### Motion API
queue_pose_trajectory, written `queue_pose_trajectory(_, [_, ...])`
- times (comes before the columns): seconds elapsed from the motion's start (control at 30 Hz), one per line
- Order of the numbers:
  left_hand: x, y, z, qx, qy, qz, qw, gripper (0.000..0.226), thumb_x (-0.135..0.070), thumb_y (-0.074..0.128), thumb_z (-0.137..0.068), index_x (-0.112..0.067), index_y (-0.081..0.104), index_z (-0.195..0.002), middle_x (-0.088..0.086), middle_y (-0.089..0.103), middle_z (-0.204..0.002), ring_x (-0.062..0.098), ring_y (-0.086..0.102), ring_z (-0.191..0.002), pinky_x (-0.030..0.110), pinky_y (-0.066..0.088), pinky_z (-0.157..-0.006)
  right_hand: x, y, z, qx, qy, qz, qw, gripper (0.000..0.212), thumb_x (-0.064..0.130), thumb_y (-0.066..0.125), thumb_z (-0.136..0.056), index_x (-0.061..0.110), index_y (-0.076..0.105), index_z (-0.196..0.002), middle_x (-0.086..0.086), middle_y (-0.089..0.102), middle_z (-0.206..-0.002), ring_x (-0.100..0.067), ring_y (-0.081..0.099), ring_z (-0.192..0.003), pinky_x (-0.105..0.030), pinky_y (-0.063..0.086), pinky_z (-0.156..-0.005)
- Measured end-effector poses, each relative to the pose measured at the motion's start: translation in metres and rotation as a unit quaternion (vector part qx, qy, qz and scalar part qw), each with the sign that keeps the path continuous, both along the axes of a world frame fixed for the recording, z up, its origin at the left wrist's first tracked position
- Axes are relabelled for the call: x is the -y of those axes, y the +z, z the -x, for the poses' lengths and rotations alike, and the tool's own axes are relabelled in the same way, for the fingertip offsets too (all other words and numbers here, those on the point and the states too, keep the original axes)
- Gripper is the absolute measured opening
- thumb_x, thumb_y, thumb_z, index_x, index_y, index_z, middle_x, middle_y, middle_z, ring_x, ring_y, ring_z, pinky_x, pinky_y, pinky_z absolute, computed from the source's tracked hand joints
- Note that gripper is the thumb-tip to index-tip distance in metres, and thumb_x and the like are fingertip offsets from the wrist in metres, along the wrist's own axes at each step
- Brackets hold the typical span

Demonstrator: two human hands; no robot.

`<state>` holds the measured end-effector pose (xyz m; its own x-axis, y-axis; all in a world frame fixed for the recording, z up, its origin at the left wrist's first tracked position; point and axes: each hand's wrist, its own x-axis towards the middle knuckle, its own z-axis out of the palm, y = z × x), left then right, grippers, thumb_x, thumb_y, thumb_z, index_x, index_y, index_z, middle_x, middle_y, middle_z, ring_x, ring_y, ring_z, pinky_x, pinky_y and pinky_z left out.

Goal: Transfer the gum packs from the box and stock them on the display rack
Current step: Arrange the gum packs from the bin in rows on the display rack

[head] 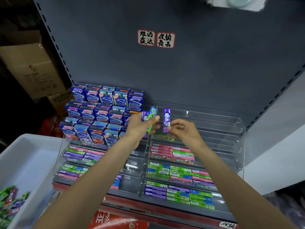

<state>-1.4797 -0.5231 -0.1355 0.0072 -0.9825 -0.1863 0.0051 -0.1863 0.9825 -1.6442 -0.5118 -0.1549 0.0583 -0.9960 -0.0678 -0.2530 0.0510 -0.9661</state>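
My left hand [140,125] grips a small bundle of gum packs [151,115], green and purple, held upright above the rack. My right hand [181,129] pinches a single purple gum pack [166,119] by its lower end, upright, just right of the bundle. Both hands hover over the clear tiered display rack [214,128], whose lower right tiers hold rows of green, pink and purple packs [178,176]. A white box [28,156] at the lower left holds several loose gum packs [9,202].
Stacked purple and blue gum cartons [102,113] fill the rack's upper left tiers. A dark grey back panel [181,71] with two handwritten labels rises behind. Cardboard boxes [33,70] stand at the far left. The rack's upper right tiers [206,118] hold nothing.
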Motion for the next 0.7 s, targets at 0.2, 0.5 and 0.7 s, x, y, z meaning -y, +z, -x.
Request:
queue_pose_trajectory(0.2, [-0.001,-0.003,-0.009,0.034,-0.038,-0.021,0.998,0.013,-0.019,0.061,-0.091,-0.009,0.06,-0.084,0.001,0.062,-0.069,0.006,0.055,-0.05,0.02,0.052,-0.053,0.01,-0.014,0.029,-0.237,-0.061,0.078,0.966,0.015,0.011,0.065,-0.086,0.01,0.068,-0.1,-0.001,0.065,-0.093,-0.012,0.06,-0.082,-0.015,0.047,-0.069])
queue_pose_trajectory(0.5, [0.0,-0.006,-0.019,-0.014,-0.105,-0.013,0.994,0.017,-0.008,0.045,-0.098,-0.01,0.057,-0.11,0.003,0.071,-0.096,0.011,0.068,-0.072,0.028,0.057,-0.071,0.018,-0.024,0.019,-0.398,0.045,0.118,0.909,0.021,0.013,0.058,-0.092,0.01,0.068,-0.11,-0.009,0.067,-0.11,-0.02,0.063,-0.094,-0.03,0.051,-0.088])
queue_pose_trajectory(0.7, [0.002,-0.012,-0.028,-0.007,-0.086,-0.004,0.996,0.008,-0.011,0.055,-0.093,-0.011,0.062,-0.099,0.005,0.072,-0.093,0.017,0.072,-0.082,0.031,0.058,-0.079,0.018,-0.024,0.01,-0.346,0.079,0.067,0.933,0.026,0.014,0.053,-0.094,0.006,0.063,-0.117,-0.008,0.065,-0.116,-0.017,0.061,-0.104,-0.015,0.04,-0.087])
